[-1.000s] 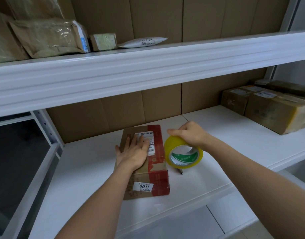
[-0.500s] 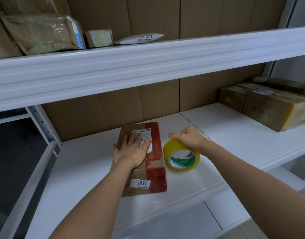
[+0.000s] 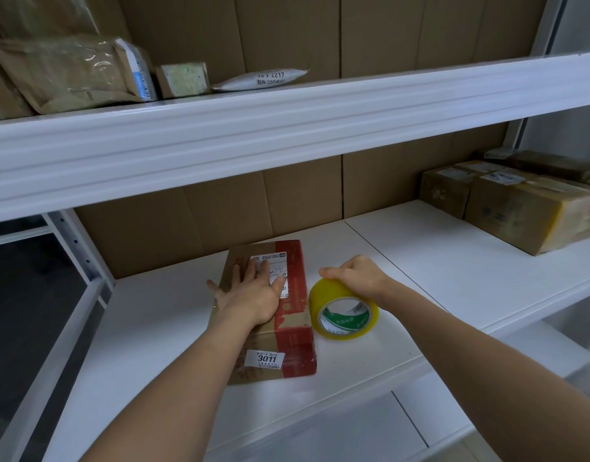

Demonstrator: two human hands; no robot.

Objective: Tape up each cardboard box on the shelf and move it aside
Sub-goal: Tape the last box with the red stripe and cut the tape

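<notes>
A white shelf (image 3: 437, 261) runs across the view, backed by brown cardboard sheets (image 3: 287, 201), with another white shelf (image 3: 287, 128) above it. On the upper one lie padded brown envelopes (image 3: 63, 75), a small pale packet (image 3: 183, 80) and a white mailer bag (image 3: 263, 80). At the far right of the lower shelf sit several taped boxes (image 3: 520, 208), close together and well apart from the hands.

Near the front edge, at the middle, lies a flat cardboard box (image 3: 287, 328) with a red band down its right side, a white shipping label on top and a sticker reading 3011 on its near end. The left hand (image 3: 250, 295) lies flat on the box top, fingers straight and spread, partly covering the label. Just beside the box on its right stands a yellow tape roll (image 3: 343, 315), on its edge on the shelf. The right hand (image 3: 357, 278) rests on the roll's top with fingers curled over it, gripping it.
</notes>
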